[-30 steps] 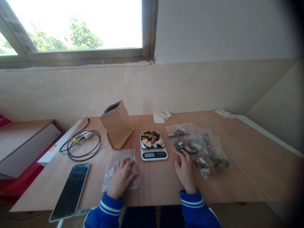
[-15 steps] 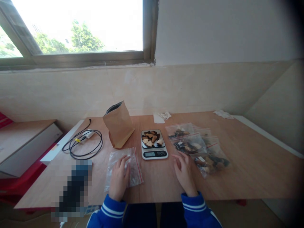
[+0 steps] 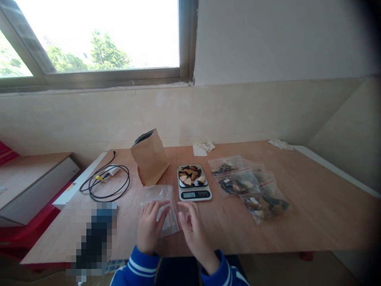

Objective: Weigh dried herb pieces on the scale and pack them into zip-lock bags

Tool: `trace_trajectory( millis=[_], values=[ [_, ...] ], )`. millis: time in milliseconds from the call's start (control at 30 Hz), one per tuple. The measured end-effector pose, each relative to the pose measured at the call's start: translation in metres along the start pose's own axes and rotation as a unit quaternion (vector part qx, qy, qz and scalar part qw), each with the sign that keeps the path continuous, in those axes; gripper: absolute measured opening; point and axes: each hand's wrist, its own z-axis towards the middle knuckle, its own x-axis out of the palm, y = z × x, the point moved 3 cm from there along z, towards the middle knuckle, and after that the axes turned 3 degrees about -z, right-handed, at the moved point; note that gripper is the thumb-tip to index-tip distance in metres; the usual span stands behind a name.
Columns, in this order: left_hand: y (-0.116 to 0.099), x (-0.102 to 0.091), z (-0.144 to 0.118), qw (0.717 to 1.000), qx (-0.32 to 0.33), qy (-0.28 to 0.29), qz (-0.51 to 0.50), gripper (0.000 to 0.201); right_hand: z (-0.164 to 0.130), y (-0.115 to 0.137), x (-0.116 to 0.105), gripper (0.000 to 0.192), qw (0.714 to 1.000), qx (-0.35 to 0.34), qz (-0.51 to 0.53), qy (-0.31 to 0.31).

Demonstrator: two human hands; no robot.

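Note:
My left hand (image 3: 150, 228) is over a clear zip bag (image 3: 163, 192) that lies flat on the table, its fingers curved and the thumb apart from them. Whether the fingertips touch the plastic I cannot tell. My right hand (image 3: 193, 230) is at the bag's right edge, by its red seal line, with thumb and forefinger spread and nothing between them. Just behind my right hand stands a white kitchen scale (image 3: 175, 194) with a lit display. Dried brown and pale slices (image 3: 190, 174) are piled on its plate. A brown paper bag (image 3: 151, 157) stands with its top open, left of the scale.
Several filled zip bags (image 3: 238, 180) overlap to the right of the scale. A coiled black cable (image 3: 104, 196) lies at the left, with a blurred-out dark object (image 3: 97, 236) in front of it. Crumpled tissue (image 3: 205, 147) is near the wall (image 3: 238, 115).
My right hand has moved left, from beside the filled bags to the empty zip bag's edge. My left hand has stayed over that bag, its thumb now raised. The view has shifted slightly.

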Motion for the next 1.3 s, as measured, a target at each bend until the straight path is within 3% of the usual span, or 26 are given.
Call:
trace_trajectory(
  millis=[133,300,500,600,800,900,967,1167,1300],
  values=[
    [-0.029,0.001,0.0,0.991,0.087,-0.031,-0.094,0.029,0.004,-0.003,-0.002,0.037,0.99,0.07,0.117,-0.018],
    [-0.048,0.005,0.003,0.984,0.092,-0.066,-0.136,0.036,0.012,-0.003,-0.019,0.038,0.987,0.086,0.13,0.038],
    [-0.044,-0.02,0.024,0.963,0.062,-0.216,-0.146,0.022,0.012,-0.01,-0.044,0.035,0.989,0.08,0.119,-0.036],
    [-0.036,-0.022,0.042,0.96,0.045,-0.228,-0.157,0.02,0.017,-0.017,-0.06,0.035,0.981,0.059,0.147,-0.108],
    [-0.007,0.013,0.071,0.946,0.045,-0.254,-0.197,0.023,0.052,-0.033,-0.091,0.033,0.993,-0.022,-0.05,-0.103],
    [0.01,0.036,0.07,0.919,0.052,-0.305,-0.245,0.027,0.075,-0.046,-0.098,0.033,0.979,-0.077,-0.162,-0.1],
    [0.021,0.047,0.067,0.907,0.023,-0.319,-0.275,0.03,0.089,-0.056,-0.098,0.032,0.961,-0.101,-0.235,-0.104],
    [0.038,0.054,0.059,0.891,-0.092,-0.343,-0.284,0.036,0.109,-0.076,-0.083,0.034,0.917,-0.095,-0.375,-0.099],
    [0.04,0.054,0.057,0.897,-0.116,-0.333,-0.266,0.039,0.111,-0.077,-0.08,0.031,0.9,-0.058,-0.418,-0.108]
  ],
)
